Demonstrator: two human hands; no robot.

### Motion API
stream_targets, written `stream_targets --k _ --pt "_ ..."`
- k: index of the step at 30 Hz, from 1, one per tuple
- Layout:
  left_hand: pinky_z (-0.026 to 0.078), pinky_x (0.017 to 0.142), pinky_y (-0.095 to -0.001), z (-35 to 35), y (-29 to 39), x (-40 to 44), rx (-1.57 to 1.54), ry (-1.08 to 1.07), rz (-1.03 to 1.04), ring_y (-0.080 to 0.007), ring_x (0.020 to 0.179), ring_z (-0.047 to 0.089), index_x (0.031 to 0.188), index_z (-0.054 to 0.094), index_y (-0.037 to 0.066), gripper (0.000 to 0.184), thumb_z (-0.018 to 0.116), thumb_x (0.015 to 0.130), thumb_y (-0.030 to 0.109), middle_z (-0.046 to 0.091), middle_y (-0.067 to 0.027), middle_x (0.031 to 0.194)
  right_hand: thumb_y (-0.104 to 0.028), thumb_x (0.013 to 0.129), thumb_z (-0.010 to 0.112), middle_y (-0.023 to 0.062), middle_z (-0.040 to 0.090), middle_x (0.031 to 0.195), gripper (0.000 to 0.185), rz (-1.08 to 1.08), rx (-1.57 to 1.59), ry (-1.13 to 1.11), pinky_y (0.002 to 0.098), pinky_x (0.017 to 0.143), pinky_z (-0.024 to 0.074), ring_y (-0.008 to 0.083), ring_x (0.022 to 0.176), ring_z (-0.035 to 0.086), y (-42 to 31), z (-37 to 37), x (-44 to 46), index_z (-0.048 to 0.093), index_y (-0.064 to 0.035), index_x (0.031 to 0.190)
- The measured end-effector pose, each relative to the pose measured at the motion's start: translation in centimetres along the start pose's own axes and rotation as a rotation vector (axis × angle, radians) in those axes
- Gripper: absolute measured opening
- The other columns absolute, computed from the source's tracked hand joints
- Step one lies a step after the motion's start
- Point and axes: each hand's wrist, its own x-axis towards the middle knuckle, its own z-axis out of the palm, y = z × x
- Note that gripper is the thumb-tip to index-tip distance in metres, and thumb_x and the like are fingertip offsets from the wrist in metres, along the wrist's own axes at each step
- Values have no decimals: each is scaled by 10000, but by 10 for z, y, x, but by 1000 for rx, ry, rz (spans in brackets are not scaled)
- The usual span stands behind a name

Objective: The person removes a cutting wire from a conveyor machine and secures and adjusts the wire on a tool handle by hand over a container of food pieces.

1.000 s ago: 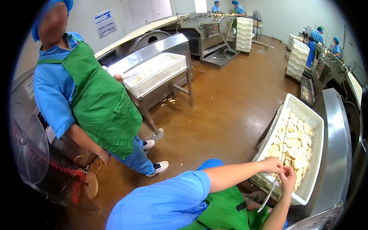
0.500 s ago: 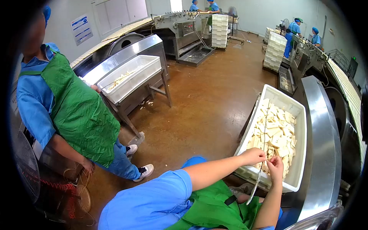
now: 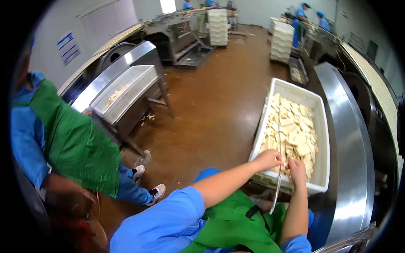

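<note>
My left hand (image 3: 270, 159) and my right hand (image 3: 296, 170) are over the near end of a white plastic bin (image 3: 322, 139). Both have fingers pinched together, a small gap between them. A pale bit seems to be at the fingertips, too small to name. Flat, broken cream-coloured pieces (image 3: 291, 122) are heaped in the bin. A long thin rod (image 3: 279, 126) lies lengthwise over them, close by my left fingers. Its pale, handle-like end (image 3: 275, 198) sticks out over the near rim toward my green apron (image 3: 228, 223).
A curved steel machine panel (image 3: 348, 139) runs right of the bin. At left stands a co-worker in a green apron (image 3: 80, 135), beside another white bin (image 3: 126, 90) on a metal stand. Stacked white crates (image 3: 218, 27) and further workers are at the back. Brown floor (image 3: 211, 114) lies between.
The view has turned, so the surroundings shift left and up in it. My hands, touching at the fingertips before, are now slightly apart, still pinched over the bin.
</note>
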Motion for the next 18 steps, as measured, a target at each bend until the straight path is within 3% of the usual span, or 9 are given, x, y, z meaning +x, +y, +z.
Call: stream_targets --k 2,10,14,18 --pt "486 699 -382 2 -2 1 49 23 10 -283 769 614 782 670 51 211 703 779 259 640 -141 803 -346 851 643 81 585 607 385 -61 -37 27 329 526 404 152 536 513 -6 2 -3 630 3 688" --pt "462 688 -392 0 2 0 140 -40 128 -295 761 575 752 618 43 195 686 805 218 599 -129 773 -363 824 679 98 640 695 339 -92 -179 -12 318 602 463 186 637 593 -15 2 -5 673 -25 825" --pt "468 711 -409 -2 8 -4 144 -46 71 -318 798 581 782 627 28 180 658 809 203 600 -139 818 -388 836 664 124 664 759 365 -80 -140 -30 336 654 483 229 697 621 -17 2 -6 681 -24 863" --pt "453 705 -381 -5 17 -4 152 -61 66 -286 765 562 787 617 33 199 619 855 221 565 -128 785 -398 843 653 128 662 762 380 -55 -161 -2 337 658 483 236 707 623 -19 2 -6 680 -20 867"
